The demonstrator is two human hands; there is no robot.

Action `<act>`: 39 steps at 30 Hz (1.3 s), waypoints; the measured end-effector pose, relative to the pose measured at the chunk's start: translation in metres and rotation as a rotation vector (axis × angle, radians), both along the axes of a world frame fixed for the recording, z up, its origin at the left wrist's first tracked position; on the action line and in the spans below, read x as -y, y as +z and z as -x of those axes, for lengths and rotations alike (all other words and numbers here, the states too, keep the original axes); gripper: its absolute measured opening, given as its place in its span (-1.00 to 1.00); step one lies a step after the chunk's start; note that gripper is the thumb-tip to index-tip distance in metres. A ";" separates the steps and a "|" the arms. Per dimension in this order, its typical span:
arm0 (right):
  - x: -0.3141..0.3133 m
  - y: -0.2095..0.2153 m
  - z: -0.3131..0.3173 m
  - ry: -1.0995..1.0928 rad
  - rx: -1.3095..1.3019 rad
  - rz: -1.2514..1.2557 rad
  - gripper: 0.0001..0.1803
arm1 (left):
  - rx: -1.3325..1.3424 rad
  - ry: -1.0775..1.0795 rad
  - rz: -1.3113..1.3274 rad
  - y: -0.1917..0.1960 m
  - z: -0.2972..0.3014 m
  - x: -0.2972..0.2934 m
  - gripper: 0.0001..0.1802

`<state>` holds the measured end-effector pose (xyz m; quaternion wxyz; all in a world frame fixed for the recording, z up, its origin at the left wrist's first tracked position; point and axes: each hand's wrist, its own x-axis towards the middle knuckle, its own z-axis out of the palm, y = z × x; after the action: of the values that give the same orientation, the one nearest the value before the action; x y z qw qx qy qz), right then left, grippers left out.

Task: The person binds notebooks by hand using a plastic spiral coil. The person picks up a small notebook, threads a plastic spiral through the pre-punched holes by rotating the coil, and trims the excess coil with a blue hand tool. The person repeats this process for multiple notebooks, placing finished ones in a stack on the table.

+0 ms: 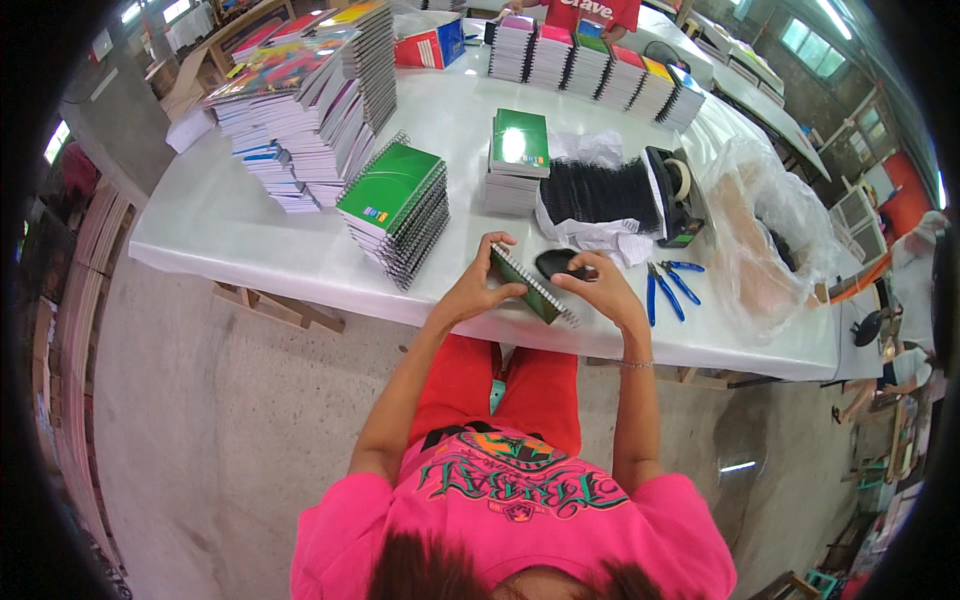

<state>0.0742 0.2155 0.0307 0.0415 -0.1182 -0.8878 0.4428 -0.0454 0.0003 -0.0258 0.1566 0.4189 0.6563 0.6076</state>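
My left hand point(478, 288) grips a small green notebook point(532, 292), tilted up on edge near the table's front edge. A spiral coil point(571, 319) runs along its upper edge, and a loose length sticks out past the near end. My right hand point(604, 290) pinches at the coil from the right, though its fingertips partly hide the contact. Just behind these fingers lies a dark oval object point(552, 262) whose kind I cannot make out. To the right are blue-handled pliers point(664, 292) and a second blue-handled hand tool point(683, 280).
A stack of coiled green notebooks point(395, 205) stands left, an uncoiled stack point(518, 150) behind. Black coils point(600, 195) lie on paper beside a tape dispenser point(685, 200). Tall notebook piles point(300, 120) and a plastic bag point(765, 230) flank the table. Another person point(590, 12) is across it.
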 end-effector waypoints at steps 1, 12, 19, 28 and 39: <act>-0.008 -0.006 -0.006 -0.095 0.005 -0.113 -0.66 | 0.069 0.044 -0.041 -0.001 -0.005 -0.003 -0.17; -0.085 -0.072 -0.086 -0.644 -0.110 -0.792 -0.26 | 0.076 0.354 -0.171 -0.002 -0.038 -0.020 -0.63; -0.084 -0.071 -0.102 -0.719 -0.216 -0.574 -0.32 | 0.127 0.311 -0.084 0.017 -0.028 -0.010 -0.76; 0.078 0.004 -0.059 -0.259 -0.495 -0.205 -0.34 | 0.209 0.281 -0.069 0.016 -0.021 -0.002 -0.77; 0.123 -0.023 -0.043 -0.202 -0.496 -0.250 -0.30 | 0.253 0.226 -0.158 0.019 -0.027 0.003 -0.74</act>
<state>0.1169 0.0930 0.0080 0.3151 -0.0880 -0.8820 0.3392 -0.0186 -0.0027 -0.0064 0.1353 0.2737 0.6246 0.7188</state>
